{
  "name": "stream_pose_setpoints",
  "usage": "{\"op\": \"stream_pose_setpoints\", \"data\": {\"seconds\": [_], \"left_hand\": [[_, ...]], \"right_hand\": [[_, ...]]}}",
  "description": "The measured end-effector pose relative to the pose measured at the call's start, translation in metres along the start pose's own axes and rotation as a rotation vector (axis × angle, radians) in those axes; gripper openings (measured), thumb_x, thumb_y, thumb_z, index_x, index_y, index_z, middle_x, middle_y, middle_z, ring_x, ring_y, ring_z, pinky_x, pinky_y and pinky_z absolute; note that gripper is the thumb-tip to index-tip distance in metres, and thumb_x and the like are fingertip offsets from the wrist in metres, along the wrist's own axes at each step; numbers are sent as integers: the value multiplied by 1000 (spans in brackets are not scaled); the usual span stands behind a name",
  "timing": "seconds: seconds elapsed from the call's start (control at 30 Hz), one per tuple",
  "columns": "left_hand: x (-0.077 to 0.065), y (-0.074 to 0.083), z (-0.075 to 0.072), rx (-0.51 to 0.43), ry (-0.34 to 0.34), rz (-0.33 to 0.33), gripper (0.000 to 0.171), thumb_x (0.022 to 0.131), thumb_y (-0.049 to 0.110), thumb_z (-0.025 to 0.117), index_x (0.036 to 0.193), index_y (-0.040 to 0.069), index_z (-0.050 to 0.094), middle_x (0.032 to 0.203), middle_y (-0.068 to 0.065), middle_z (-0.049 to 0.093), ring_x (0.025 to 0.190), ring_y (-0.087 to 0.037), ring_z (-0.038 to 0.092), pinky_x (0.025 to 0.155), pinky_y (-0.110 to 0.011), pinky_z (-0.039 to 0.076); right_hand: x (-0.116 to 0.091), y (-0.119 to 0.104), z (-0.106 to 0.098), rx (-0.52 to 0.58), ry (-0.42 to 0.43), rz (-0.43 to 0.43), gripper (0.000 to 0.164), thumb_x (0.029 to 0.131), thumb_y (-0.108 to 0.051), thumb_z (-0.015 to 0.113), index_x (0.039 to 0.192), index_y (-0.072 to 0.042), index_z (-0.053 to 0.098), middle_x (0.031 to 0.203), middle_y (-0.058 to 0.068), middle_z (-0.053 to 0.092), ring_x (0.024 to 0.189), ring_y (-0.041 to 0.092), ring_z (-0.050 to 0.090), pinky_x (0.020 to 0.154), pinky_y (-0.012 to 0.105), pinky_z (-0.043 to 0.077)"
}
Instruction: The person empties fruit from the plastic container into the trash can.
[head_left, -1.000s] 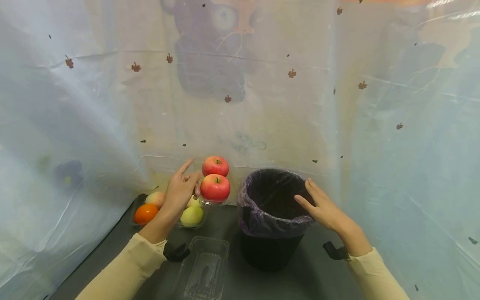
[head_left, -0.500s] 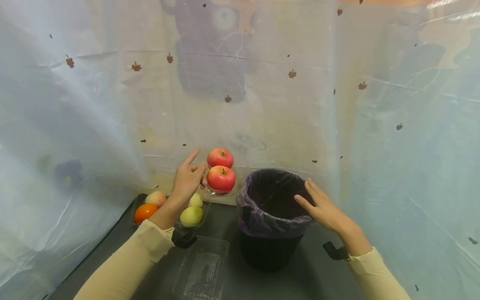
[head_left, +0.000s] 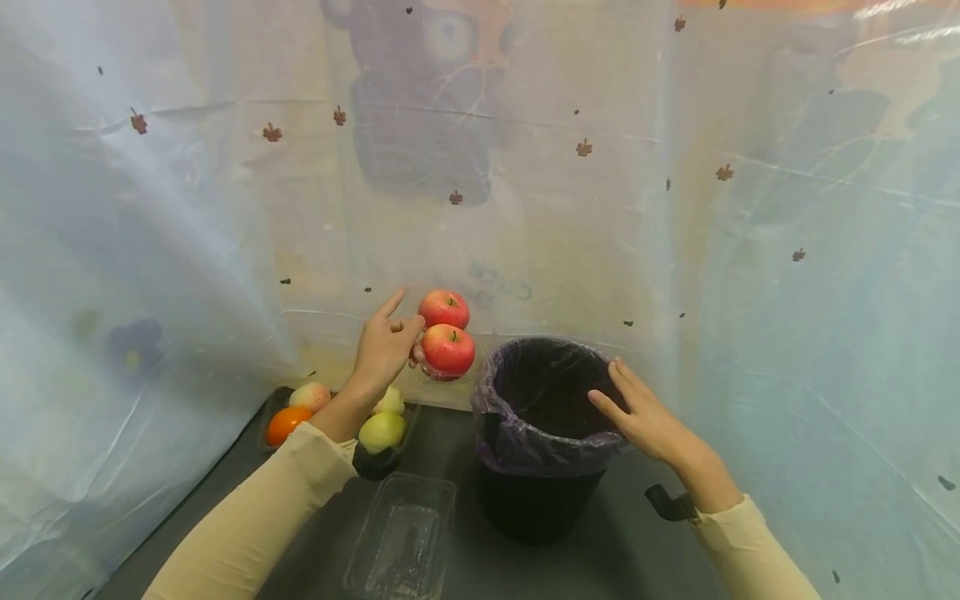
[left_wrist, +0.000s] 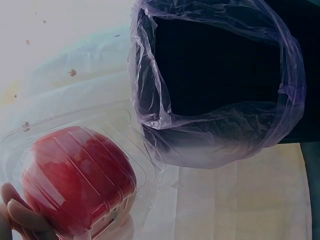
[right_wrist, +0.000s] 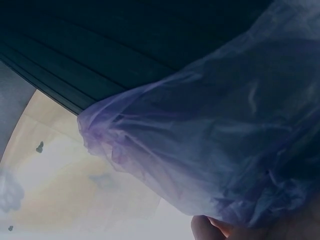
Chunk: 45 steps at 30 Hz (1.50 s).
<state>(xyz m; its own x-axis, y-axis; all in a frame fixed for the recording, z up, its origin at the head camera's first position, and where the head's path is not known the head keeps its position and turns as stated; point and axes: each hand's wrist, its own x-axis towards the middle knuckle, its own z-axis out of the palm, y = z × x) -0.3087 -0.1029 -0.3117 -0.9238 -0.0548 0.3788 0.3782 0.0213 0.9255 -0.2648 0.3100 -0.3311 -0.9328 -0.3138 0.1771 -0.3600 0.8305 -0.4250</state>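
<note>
My left hand (head_left: 382, 354) grips a see-through plastic tray (left_wrist: 150, 172) from its left side, the index finger pointing up. Two red apples sit in it, a farther apple (head_left: 444, 308) and a nearer apple (head_left: 448, 350). The tray is raised left of a black bin (head_left: 536, 504), about level with its rim and a little higher. A thin purple liner bag (head_left: 543, 450) is folded over the bin's rim. On the bin's right side my right hand (head_left: 652, 421) rests at the rim with fingers straight. In the right wrist view, fingers (right_wrist: 205, 229) show beside the liner.
Another see-through tray (head_left: 452, 517) lies on the dark table (head_left: 615, 550) in front. Behind my left forearm stand packed fruits: an orange one (head_left: 288, 427), a pale peach (head_left: 310, 396) and a yellow-green one (head_left: 382, 432). A patterned plastic sheet (head_left: 555, 242) hangs close behind.
My left hand has moved up and to the right with the tray of apples, nearer the bin's left rim. The right hand stays in place on the rim.
</note>
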Motion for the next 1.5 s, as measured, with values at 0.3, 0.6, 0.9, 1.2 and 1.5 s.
{"op": "stream_pose_setpoints", "data": {"seconds": [0.3,0.6,0.9,1.2,1.5], "left_hand": [[6,4,8,16,-9,30,71,107,15,63,170,12,31,67,-4,63,50,-12,60,51,-26,53],[8,8,18,98,4,112,70,105,14,64,169,15,35,67,-4,56,45,-15,57,47,-29,53],[13,11,23,164,41,164,69,103,13,64,167,10,40,67,-1,53,40,-11,46,43,-27,47],[15,15,32,172,81,238,68,99,9,67,164,8,45,64,0,50,40,-6,43,42,-22,41],[14,22,43,210,105,331,69,96,2,68,161,6,48,65,-1,52,47,-4,43,52,-20,42]], "right_hand": [[0,0,-1,-8,4,0,88,112,-55,47,169,5,17,177,25,6,162,50,8,125,72,13],[0,0,0,-7,6,5,88,112,-55,47,169,5,18,177,25,7,162,50,8,125,72,12],[0,-1,0,4,0,9,88,112,-55,47,169,5,17,177,25,6,163,48,6,125,72,11],[1,-1,0,3,-4,8,88,112,-55,46,169,5,16,177,25,5,162,50,6,125,72,11],[-1,-2,0,-5,0,7,87,112,-55,46,169,4,17,177,25,6,162,49,7,125,72,12]]}}
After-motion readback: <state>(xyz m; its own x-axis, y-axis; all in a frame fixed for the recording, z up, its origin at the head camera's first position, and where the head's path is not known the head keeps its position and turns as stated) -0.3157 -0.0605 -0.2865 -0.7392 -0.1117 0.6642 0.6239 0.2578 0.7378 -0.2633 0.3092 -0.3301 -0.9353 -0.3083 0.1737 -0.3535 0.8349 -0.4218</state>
